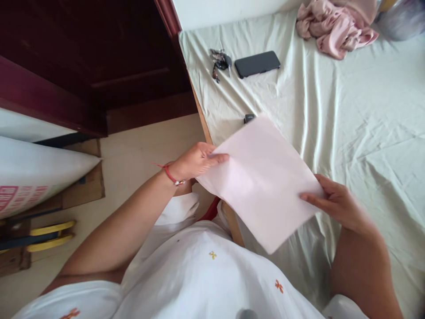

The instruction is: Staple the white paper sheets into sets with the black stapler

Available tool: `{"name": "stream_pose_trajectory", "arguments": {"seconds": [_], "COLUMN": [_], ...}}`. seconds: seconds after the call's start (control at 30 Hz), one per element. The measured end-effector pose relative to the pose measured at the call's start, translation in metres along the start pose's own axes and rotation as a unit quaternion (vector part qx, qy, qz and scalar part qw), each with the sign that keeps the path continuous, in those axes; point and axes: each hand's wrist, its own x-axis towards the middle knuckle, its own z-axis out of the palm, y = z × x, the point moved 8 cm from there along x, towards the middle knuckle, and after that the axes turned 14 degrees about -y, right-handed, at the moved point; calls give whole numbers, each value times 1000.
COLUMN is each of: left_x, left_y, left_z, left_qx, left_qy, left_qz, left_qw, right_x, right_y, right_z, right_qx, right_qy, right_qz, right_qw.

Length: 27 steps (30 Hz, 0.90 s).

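A pale pinkish-white sheet of paper is held up in front of my body, over the near edge of the cloth-covered surface. On its left side, my left hand pinches the edge, thumb on top and fingers underneath. My right hand grips the opposite edge the same way, its thumb lying across the face of the paper. The sheet bends slightly near my left thumb. Whether it is one sheet or several together, I cannot tell. Just behind its far corner, a small black object shows, partly hidden by the paper.
On the pale green cloth lie a bunch of keys and a black phone. A crumpled pink cloth is at the back right. Left of the surface are a dark red door and a white sack.
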Motion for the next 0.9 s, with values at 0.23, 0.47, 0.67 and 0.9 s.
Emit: {"name": "stream_pose_trajectory", "arguments": {"seconds": [0.23, 0.47, 0.67, 0.9], "left_x": [-16, -2, -11, 16], "left_y": [-35, -20, 24, 7], "left_z": [-4, 13, 2, -1], "left_qx": [-127, -170, -119, -18], "left_qy": [110, 128, 138, 25], "left_qz": [66, 121, 212, 147], "left_qw": [984, 970, 960, 989], "right_x": [7, 13, -26, -3], "right_y": [49, 29, -1, 5], "right_z": [9, 9, -28, -20], "right_qx": [292, 347, 299, 129], "right_qy": [87, 262, 396, 198], "right_qz": [-72, -119, -221, -172], "right_qw": [950, 893, 840, 957]}}
